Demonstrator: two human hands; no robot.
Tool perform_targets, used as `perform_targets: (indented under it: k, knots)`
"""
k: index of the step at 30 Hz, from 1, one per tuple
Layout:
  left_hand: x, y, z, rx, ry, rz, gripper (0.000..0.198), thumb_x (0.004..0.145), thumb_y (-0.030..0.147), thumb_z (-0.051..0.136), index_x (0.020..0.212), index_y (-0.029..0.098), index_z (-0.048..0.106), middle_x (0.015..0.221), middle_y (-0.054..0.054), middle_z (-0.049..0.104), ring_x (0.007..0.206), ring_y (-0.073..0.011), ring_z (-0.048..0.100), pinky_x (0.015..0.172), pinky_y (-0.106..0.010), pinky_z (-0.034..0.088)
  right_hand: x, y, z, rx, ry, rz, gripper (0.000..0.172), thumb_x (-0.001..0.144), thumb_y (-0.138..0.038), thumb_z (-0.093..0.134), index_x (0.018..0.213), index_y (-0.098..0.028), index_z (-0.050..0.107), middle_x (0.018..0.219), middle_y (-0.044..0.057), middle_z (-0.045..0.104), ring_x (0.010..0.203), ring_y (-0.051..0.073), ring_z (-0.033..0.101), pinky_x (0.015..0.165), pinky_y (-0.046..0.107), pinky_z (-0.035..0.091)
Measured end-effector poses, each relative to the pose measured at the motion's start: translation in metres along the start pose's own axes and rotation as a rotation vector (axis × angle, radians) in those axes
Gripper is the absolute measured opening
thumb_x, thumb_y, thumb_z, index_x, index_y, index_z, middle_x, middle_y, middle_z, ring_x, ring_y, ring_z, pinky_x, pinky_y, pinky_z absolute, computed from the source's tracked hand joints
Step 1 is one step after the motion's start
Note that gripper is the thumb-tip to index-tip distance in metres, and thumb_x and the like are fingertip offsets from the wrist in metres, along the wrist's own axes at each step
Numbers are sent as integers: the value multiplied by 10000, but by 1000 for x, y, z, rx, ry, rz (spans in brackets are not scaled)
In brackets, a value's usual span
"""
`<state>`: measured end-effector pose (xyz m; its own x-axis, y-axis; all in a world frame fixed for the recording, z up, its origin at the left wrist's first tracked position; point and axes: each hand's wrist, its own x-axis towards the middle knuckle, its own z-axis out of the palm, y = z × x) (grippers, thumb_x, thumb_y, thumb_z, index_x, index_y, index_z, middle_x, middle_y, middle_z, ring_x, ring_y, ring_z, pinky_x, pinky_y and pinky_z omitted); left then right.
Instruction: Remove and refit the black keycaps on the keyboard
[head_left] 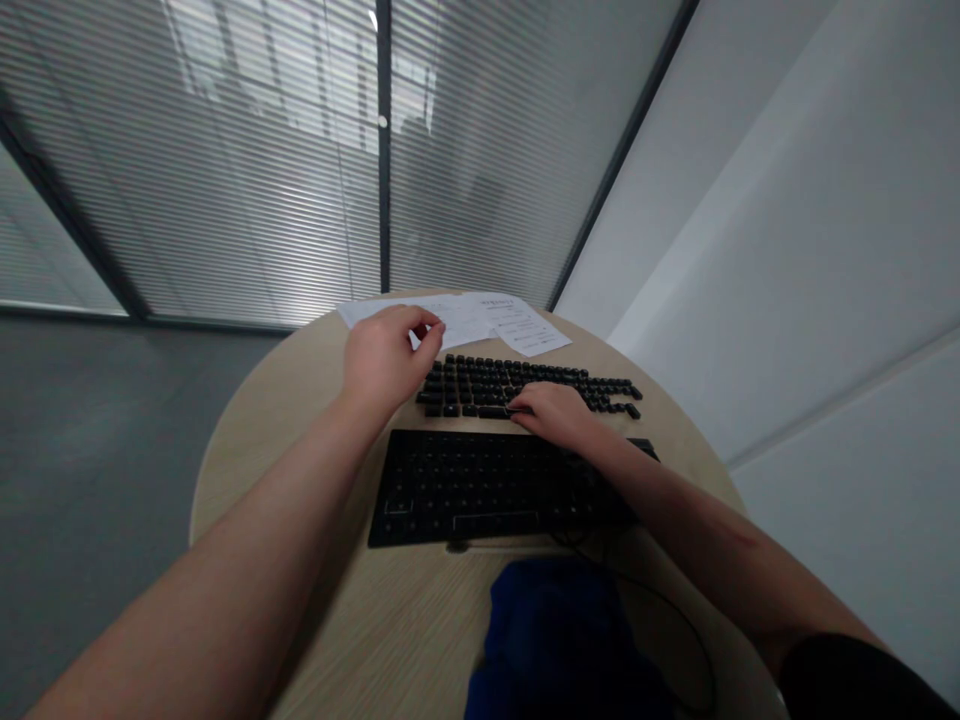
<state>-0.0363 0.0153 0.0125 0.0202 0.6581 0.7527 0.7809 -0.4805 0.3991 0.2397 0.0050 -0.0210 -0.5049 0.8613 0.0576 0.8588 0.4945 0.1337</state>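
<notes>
My left hand (388, 357) is raised over the far left part of the table, close to the left end of the rows of loose black keycaps (472, 375). Its thumb and fingers are pinched together; whatever may be between them is too small to make out. Among the front row of keycaps, my right hand (553, 411) has its thumb and fingertips closed at the right end of a long keycap (491, 411). The fingers hide what they grip. Nearer to me lies a black keyboard base (465, 480), partly covered by my right forearm and its shadow.
Printed paper sheets (525, 325) lie at the far edge of the round wooden table (247, 450). A dark blue cloth (555, 630) is at the near side, with a black cable (675, 605) beside it. Blinds (262, 200) and a white wall (825, 250) stand beyond.
</notes>
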Motion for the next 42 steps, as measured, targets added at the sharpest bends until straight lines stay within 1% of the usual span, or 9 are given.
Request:
perform_targets:
  k: [12, 17, 20, 22, 25, 28, 33, 36, 42]
  knots:
    - [1, 2, -3, -4, -15, -11, 209, 925, 354, 591, 915, 239, 765, 847, -44, 765, 744, -207, 663, 732, -353, 494, -4, 2, -13, 25, 76, 11, 195, 969, -318, 664, 1088, -248, 802, 1103, 76, 778, 1047, 253, 702, 855, 336, 527]
    - [1, 2, -2, 6, -32, 5, 231, 933, 370, 571, 918, 240, 762, 841, -47, 765, 760, -213, 668, 749, -358, 499, -35, 20, -41, 218, 399, 49, 319, 1041, -330, 502, 1049, -195, 791, 1043, 112, 768, 992, 257, 688, 899, 385, 520]
    - [1, 2, -2, 12, -52, 26, 245, 930, 383, 563, 917, 241, 762, 828, -45, 761, 735, -211, 660, 741, -361, 495, -65, 32, -55, 480, 626, 116, 473, 1076, -462, 392, 1054, -190, 778, 1020, 122, 748, 931, 251, 685, 891, 414, 535]
    - [0, 4, -1, 6, -79, 54, 255, 927, 386, 558, 920, 235, 763, 820, -43, 757, 709, -204, 651, 725, -355, 486, -85, 37, -58, 667, 677, 206, 589, 1071, -582, 316, 1069, -208, 771, 982, 100, 731, 850, 232, 677, 831, 404, 551]
    - [0, 10, -1, -6, -159, 116, 267, 921, 390, 556, 920, 224, 766, 811, -41, 749, 680, -191, 641, 705, -342, 470, -110, 36, -50, 890, 585, 322, 710, 1039, -700, 250, 981, -218, 769, 707, 37, 618, 668, 194, 616, 674, 344, 540]
    - [-3, 24, 1, -2, -320, 221, 269, 920, 400, 557, 922, 228, 765, 805, -33, 748, 686, -191, 647, 690, -332, 454, -122, 30, -32, 1183, 461, 350, 665, 1032, -714, 286, 940, -217, 720, 511, -43, 429, 476, 153, 507, 523, 288, 486]
    - [-18, 59, 8, -67, -691, 445, 186, 916, 317, 580, 857, 240, 740, 820, -22, 750, 715, -185, 657, 668, -320, 434, -129, 21, -11, 1548, 100, 177, 463, 922, -659, 652, 1068, -220, 628, 700, -31, 650, 537, 133, 645, 508, 250, 533]
    - [-29, 74, 14, -140, -832, 495, 143, 903, 281, 619, 824, 242, 731, 800, -6, 734, 702, -172, 652, 652, -311, 422, -129, 17, -7, 1650, -54, 62, 432, 862, -554, 786, 1057, -216, 602, 772, -14, 696, 597, 133, 688, 532, 239, 559]
    - [-39, 74, 30, -155, -997, 457, 225, 881, 346, 694, 699, 214, 675, 689, -3, 674, 634, -160, 617, 602, -296, 385, -125, 7, 2, 1621, 3, 63, 485, 905, -676, 662, 975, -203, 574, 767, 6, 671, 582, 111, 630, 504, 211, 504]
